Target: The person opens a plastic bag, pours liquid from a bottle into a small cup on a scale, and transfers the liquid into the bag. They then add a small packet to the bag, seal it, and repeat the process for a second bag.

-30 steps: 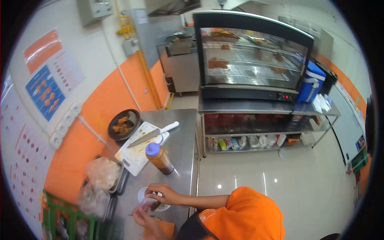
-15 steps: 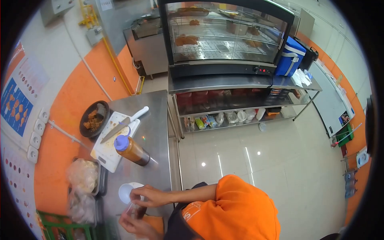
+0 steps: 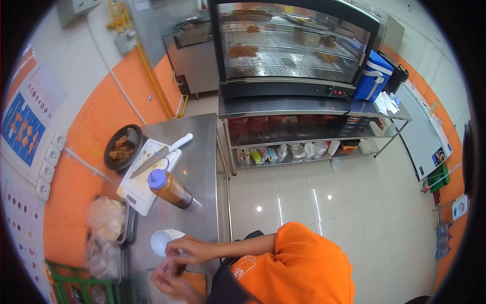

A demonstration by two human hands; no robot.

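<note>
The small pinkish bag (image 3: 170,265), pinched by the right hand (image 3: 191,249) and left hand (image 3: 174,285) over the near end of the counter (image 3: 201,157) by the white bowl (image 3: 160,242), looks light, floppy and slippery, so its edges seem best to hold, gently.

Left of centre: smooth metal tabletop (image 3: 200,167), softly reflective; knife blade (image 3: 148,164), polished metal; cutting board (image 3: 139,195), smooth white plastic; squeeze bottle (image 3: 174,194), translucent, glossy plastic. Lower left: bags (image 3: 106,218), crinkled clear plastic; pinkish wrap (image 3: 168,265), thin, translucent, seemingly plastic. Lower centre: orange garment (image 3: 314,268), matt cloth. Right of centre: floor tiles (image 3: 324,207), glossy.
</note>
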